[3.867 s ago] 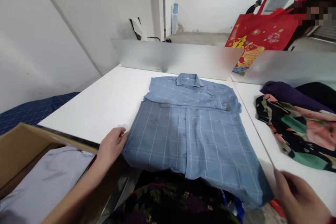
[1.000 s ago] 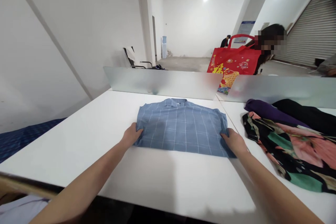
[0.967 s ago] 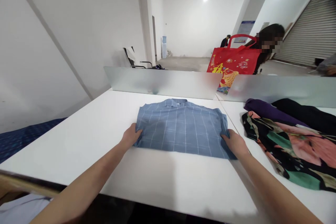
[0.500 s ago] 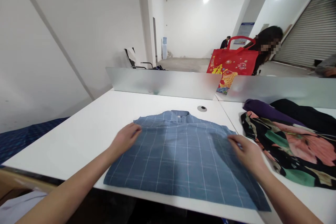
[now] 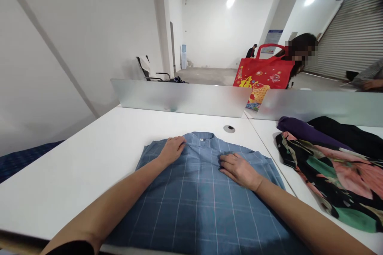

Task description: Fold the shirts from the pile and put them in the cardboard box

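Note:
A blue checked shirt (image 5: 197, 199) lies flat on the white table (image 5: 74, 175), its back up and its collar at the far end. My left hand (image 5: 172, 149) rests on the cloth just left of the collar, fingers curled down onto it. Flat on the cloth just below the collar lies my right hand (image 5: 237, 169), fingers stretched out and pointing left. Neither hand holds anything.
A heap of dark, purple and flowered clothes (image 5: 329, 159) lies on the table to the right. A frosted divider (image 5: 182, 97) runs along the far edge, with a round cable hole (image 5: 229, 128) in front. Behind it stand a red bag (image 5: 265, 75) and a person.
The shirt has been slid toward the near edge since a second ago. Both hands left its outer sides and moved inward to the area by the collar.

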`<state>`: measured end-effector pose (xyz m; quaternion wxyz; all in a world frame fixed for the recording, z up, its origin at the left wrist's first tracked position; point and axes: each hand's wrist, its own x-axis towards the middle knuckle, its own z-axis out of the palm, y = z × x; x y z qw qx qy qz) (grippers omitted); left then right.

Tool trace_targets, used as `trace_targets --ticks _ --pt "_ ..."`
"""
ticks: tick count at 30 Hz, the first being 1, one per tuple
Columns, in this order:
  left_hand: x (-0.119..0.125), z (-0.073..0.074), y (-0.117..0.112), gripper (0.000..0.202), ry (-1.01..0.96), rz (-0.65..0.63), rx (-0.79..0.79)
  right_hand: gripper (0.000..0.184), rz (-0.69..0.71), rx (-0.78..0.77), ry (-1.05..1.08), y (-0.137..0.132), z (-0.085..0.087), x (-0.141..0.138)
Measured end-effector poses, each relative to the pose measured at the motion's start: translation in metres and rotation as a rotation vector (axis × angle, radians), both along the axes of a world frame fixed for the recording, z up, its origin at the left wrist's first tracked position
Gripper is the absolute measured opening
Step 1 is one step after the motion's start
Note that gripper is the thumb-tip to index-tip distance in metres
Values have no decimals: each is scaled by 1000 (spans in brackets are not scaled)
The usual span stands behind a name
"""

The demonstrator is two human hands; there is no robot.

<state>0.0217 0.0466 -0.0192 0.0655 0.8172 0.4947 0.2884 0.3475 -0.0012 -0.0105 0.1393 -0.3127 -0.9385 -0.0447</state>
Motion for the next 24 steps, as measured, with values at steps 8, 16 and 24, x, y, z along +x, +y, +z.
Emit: trace_targets --ticks 8,16,24 --pt "-8 4 2 12 -90 -83 -86 21 -418 -370 65 49 9 -14" --pt "-38 10 6 13 -7 -27 -218 12 -302 -511 31 64 14 1" --pt "-44 6 20 28 -21 6 -218 19 -419 -631 296 84 15 16"
